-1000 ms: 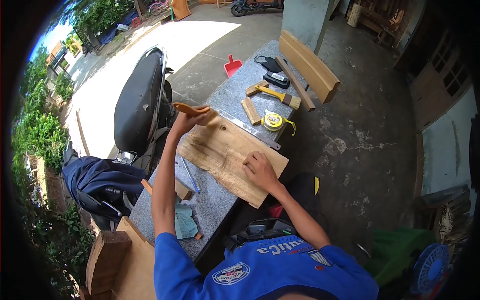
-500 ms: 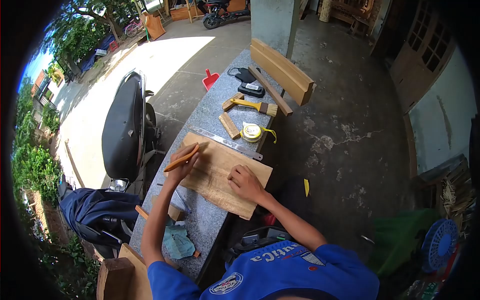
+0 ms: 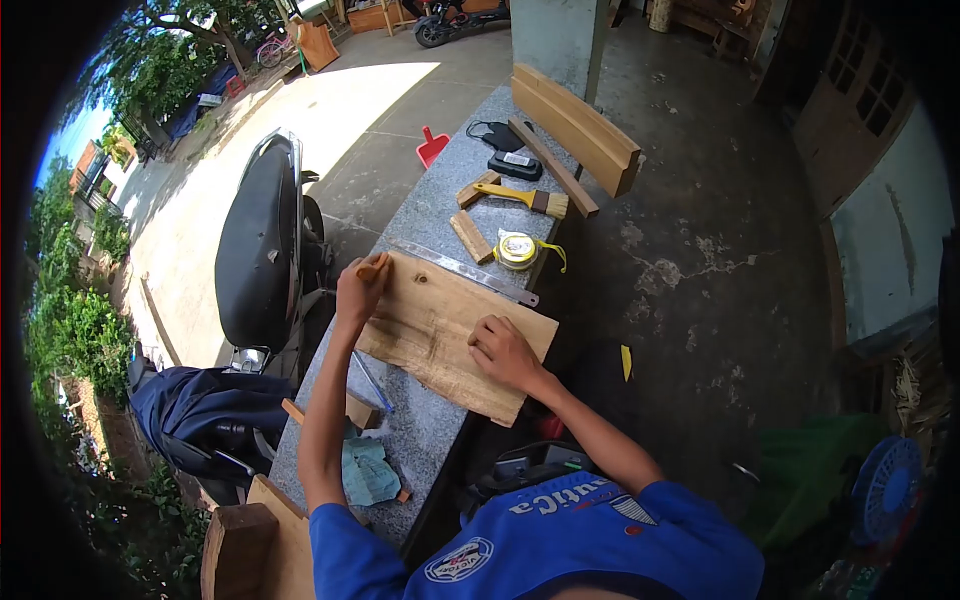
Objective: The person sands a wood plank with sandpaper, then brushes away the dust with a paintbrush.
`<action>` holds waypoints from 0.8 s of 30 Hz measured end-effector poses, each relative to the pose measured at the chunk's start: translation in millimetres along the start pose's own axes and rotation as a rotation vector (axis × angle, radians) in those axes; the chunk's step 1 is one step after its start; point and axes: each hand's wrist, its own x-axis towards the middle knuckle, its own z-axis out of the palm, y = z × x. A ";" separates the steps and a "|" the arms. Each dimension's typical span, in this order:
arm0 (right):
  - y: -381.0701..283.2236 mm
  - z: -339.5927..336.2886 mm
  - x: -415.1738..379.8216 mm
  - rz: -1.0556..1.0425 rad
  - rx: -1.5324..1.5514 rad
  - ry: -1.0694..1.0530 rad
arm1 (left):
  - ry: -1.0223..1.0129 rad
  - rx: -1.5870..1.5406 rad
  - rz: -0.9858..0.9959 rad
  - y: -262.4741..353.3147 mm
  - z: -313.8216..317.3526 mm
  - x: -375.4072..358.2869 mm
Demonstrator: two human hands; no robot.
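Observation:
A wide wooden board [image 3: 440, 335] with a dark knot and one wavy edge lies on the speckled stone bench top [image 3: 425, 455]. At its far left corner my left hand [image 3: 360, 290] is closed round an orange-brown wooden-handled tool [image 3: 374, 268]; its working end is hidden. My right hand [image 3: 505, 350] rests on the board's right part, fingers bent and apart, holding nothing. A metal ruler [image 3: 465, 270] runs along the board's far edge. Beyond it are a tape measure [image 3: 516, 250], a small wood block [image 3: 470, 237] and a yellow-handled brush [image 3: 525, 198].
A blue pen [image 3: 374, 382] and a crumpled green sheet [image 3: 368, 472] lie nearer me on the bench. Long wooden pieces [image 3: 575, 125], a black case [image 3: 515, 164] and a black mask [image 3: 497, 134] are at the far end. A motorbike [image 3: 260, 250] stands left of the bench.
My left hand has turned, bringing the tool from lying across the hand to upright at the board's far left corner. My right hand stays on the board. The whole view has shifted slightly.

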 end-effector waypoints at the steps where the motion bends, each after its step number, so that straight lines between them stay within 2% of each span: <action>1: 1.2 -0.6 1.4 -0.004 0.005 0.002 | -0.124 0.137 0.136 6.9 2.0 -12.6; 2: 2.9 -2.2 3.6 -0.011 0.008 0.004 | -0.245 0.270 0.273 13.3 3.7 -22.7; 4: 4.3 -7.9 5.8 0.218 0.401 0.158 | -0.494 -0.300 -0.007 47.0 -7.3 -35.2; 5: 13.9 -4.9 4.8 0.448 0.763 0.292 | -0.752 -0.482 -0.299 70.1 -18.0 -33.9; 6: 18.8 -11.2 6.4 0.484 0.798 0.401 | -0.835 -0.484 -0.268 82.4 -16.6 -42.4; 8: 24.8 -25.6 6.0 0.459 0.871 0.278 | -1.002 -0.468 -0.196 98.8 -15.7 -54.3; 11: -6.3 -47.8 20.4 0.271 0.853 -0.061 | -0.977 -0.418 -0.130 111.7 -10.5 -50.0; 12: -14.8 -53.4 24.3 0.307 0.886 -0.288 | -0.849 -0.597 -0.072 119.3 -10.8 -49.2; 14: -21.6 -50.4 37.7 0.197 0.765 -0.602 | -0.896 -0.434 -0.112 122.5 -10.1 -33.5; 15: -19.5 -50.8 41.0 0.176 0.749 -0.618 | -0.821 -0.246 0.123 116.5 -9.7 -29.4; 17: -15.0 -44.6 49.5 0.119 0.729 -0.662 | -0.837 -0.275 0.047 103.3 -11.5 -27.0; 19: -7.1 -43.8 56.2 0.197 0.862 -0.633 | -0.820 -0.261 -0.041 75.5 -13.5 -27.0; 20: -5.0 -41.9 59.2 0.236 0.927 -0.615 | -0.619 -0.374 -0.110 58.6 -6.8 -32.0; 21: -8.3 -35.7 57.6 0.362 1.066 -0.355 | -0.415 -0.482 -0.168 40.8 2.5 -36.9; 22: -8.8 -27.3 59.1 0.362 1.030 -0.132 | -0.209 -0.589 -0.217 24.6 9.8 -38.9; 23: -6.4 -16.5 60.9 0.363 0.985 0.091 | -0.197 -0.375 -0.179 8.4 10.6 -39.9; 24: 0.2 -7.5 60.5 0.367 0.930 0.309 | -0.098 -0.115 -0.122 2.2 16.8 -43.3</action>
